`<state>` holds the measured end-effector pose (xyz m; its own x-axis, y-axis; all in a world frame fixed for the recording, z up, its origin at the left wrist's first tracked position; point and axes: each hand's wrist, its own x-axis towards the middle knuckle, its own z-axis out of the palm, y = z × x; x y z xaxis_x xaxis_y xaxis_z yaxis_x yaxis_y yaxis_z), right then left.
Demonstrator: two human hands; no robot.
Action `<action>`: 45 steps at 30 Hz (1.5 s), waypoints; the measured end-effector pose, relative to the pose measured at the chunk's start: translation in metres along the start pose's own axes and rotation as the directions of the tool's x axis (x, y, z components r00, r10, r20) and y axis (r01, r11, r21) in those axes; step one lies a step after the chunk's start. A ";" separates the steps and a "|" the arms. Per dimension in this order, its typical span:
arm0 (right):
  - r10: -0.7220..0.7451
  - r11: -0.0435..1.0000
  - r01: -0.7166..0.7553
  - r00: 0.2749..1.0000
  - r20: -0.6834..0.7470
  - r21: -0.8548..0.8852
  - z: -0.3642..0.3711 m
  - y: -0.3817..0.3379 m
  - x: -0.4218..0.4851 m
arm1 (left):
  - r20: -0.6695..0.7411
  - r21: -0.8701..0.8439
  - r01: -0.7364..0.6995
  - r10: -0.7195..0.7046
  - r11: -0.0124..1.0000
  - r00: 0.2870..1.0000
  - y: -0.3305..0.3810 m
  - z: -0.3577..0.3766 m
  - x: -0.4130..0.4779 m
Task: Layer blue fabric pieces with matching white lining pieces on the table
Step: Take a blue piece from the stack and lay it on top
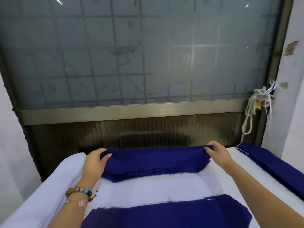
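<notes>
At 9 o'clock the white lining is lying spread over the desk, draping off its left edge, and the left hand, a bead bracelet on its wrist, is pinching the left end of a blue piece, thumb on top and fingers curled under the cloth. That piece is sitting toward 12 o'clock on the desk, its far edge lifted slightly between the two hands while its frayed near edge is resting on the lining; it looks like more than one layer, though I cannot tell for certain. A bare band of lining is showing below it, and at 6 o'clock a second blue piece is lying flat on the white, apparently already placed. The right hand is gripping the right end of the lifted piece, fingers closed over the fold. At 3 o'clock a stack of blue strips is waiting along the desk's right edge, seemingly not yet paired. As a judgement, the task is partway along: one piece seems laid, one is being positioned or straightened, and the stack is still needing lining. Whether each blue piece is matching its lining in outline is not visible here.
</notes>
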<state>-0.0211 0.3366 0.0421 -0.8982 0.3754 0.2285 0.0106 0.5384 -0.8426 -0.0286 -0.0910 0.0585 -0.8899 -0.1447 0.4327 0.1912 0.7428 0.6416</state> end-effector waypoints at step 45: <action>0.010 0.998 -0.015 0.996 -0.092 -0.057 -0.028 0.070 -0.158 | 0.042 -0.054 0.171 -0.169 0.984 0.985 -0.048 -0.024 -0.165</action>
<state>0.1334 0.3365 -0.0395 -0.8541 0.4483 0.2637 0.0496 0.5749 -0.8167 0.1191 -0.1183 -0.0284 -0.9262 -0.2404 0.2906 0.0580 0.6704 0.7397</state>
